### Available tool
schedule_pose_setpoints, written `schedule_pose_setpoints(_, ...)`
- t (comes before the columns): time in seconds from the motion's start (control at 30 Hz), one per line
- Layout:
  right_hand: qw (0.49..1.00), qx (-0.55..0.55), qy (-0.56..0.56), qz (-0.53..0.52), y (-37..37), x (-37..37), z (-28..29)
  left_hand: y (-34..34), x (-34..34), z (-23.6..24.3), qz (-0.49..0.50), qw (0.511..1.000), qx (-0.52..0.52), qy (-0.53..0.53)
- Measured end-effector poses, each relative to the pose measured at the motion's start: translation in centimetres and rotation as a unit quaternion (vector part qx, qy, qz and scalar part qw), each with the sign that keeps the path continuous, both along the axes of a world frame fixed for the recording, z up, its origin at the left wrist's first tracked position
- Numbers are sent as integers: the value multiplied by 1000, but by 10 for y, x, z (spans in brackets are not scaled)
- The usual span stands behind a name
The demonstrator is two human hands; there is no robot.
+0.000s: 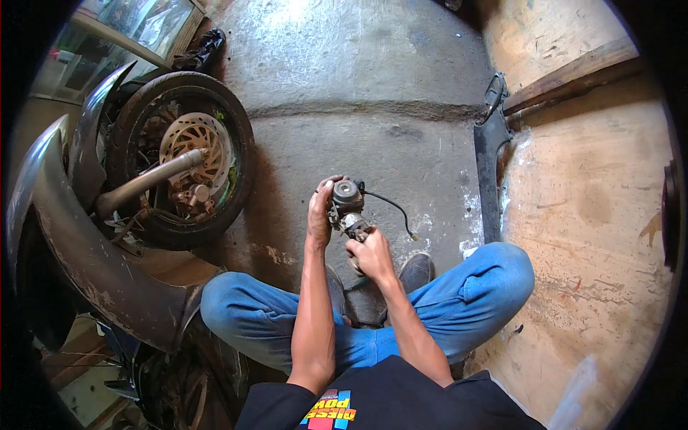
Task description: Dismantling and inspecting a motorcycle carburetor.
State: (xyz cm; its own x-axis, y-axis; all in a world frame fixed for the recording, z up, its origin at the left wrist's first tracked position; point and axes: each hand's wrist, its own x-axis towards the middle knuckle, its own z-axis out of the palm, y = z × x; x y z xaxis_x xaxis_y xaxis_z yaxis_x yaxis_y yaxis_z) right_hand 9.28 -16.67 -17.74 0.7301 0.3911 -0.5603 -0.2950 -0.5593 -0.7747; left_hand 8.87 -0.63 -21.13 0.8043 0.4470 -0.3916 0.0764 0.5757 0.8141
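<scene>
A motorcycle carburetor [345, 190], grey metal with a round cap on top, is held up over the floor in front of my bent legs. My left hand [322, 204] wraps round its left side, thumb near the cap. My right hand [371, 254] is closed in a fist against the carburetor's lower end; what lies inside those fingers is hidden. From the carburetor's right side a thin black cable [393, 204] curves out and down to a small yellowish tip.
At left stands a motorcycle front wheel [244, 168] with brake disc and fork, beside large dark body panels [107, 265]. A long black plastic part [488, 172] leans at the worn wooden wall [588, 208] on the right. A glass cabinet [136, 29] is far left.
</scene>
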Motion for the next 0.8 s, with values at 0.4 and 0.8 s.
schedule_pose_setpoints(0.4, 968, 139, -54, 201, -40, 22, 189, 2, -36, 209, -108, 976, 174, -77)
schedule_pose_setpoints(0.8, 980, 156, -94, 78, -24, -19, 138, -14, -47, 172, -2, 977, 209, -47)
